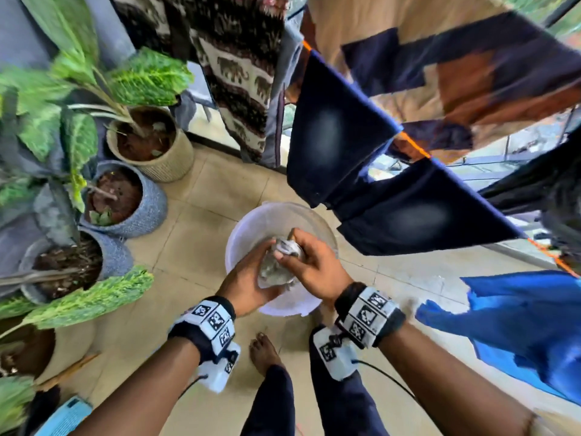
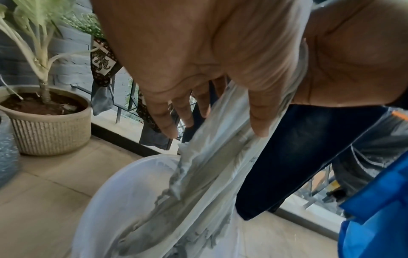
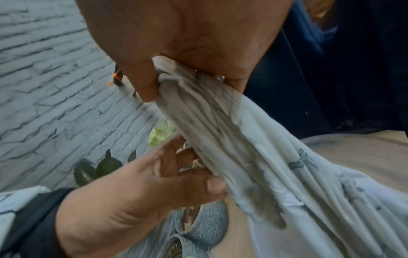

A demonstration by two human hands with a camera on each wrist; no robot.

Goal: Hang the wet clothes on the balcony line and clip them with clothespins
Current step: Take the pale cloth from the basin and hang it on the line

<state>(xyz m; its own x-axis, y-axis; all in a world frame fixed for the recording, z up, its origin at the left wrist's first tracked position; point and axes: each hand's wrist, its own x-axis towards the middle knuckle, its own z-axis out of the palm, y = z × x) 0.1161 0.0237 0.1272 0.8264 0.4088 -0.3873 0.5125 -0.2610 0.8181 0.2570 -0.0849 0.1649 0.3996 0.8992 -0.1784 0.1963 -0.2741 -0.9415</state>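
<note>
A wet white-and-grey cloth is bunched into a rope over a white basin on the floor. My right hand grips its gathered top end. Below it, my left hand holds the cloth between thumb and fingers. The lower part of the cloth trails into the basin. An orange clothesline runs diagonally at upper right and carries dark jeans and a blue garment. No clothespin is in view.
Several potted plants stand along the left wall. An elephant-print fabric and a tan, brown and navy cloth hang behind the line. My bare foot is on the tiled floor just behind the basin.
</note>
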